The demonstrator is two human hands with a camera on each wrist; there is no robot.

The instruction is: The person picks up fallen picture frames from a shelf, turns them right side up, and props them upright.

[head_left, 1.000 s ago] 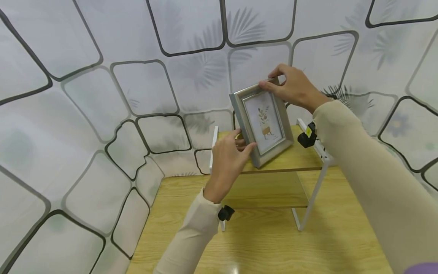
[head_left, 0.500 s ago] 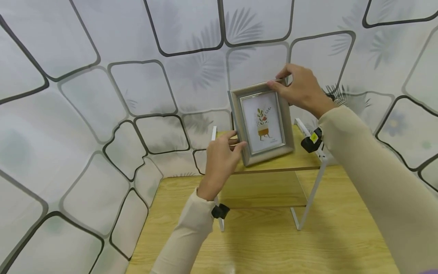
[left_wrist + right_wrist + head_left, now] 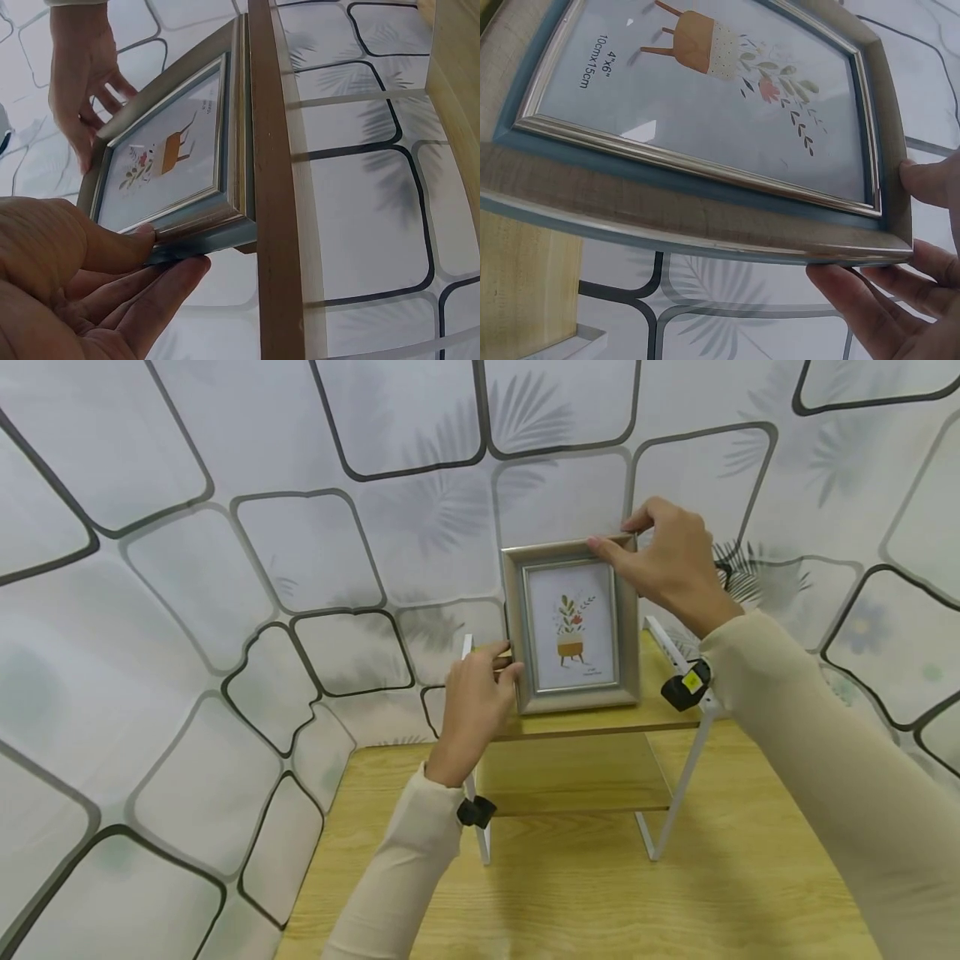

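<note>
A silver-beige picture frame (image 3: 572, 625) with a potted-plant print stands upright on the top board (image 3: 660, 708) of a small two-tier rack. My right hand (image 3: 675, 556) pinches its upper right corner, thumb on the front, fingers behind the edge, as the right wrist view also shows. At the left side, my left hand (image 3: 476, 702) holds the lower part. The left wrist view shows the left thumb (image 3: 120, 247) on the frame's front border and the fingers along its side. In that view, the frame's bottom edge sits right at the board's surface.
The rack has white metal legs (image 3: 678, 789) and a lower wooden shelf (image 3: 577, 772). It stands on a wood-grain tabletop (image 3: 600, 902). Behind and to the left hangs patterned white cloth (image 3: 420, 552) with dark outlines and leaf prints.
The picture frame has turned from tilted and angled to upright and facing forward. Both hands have kept hold of it; the left has moved slightly left, the right slightly right.
</note>
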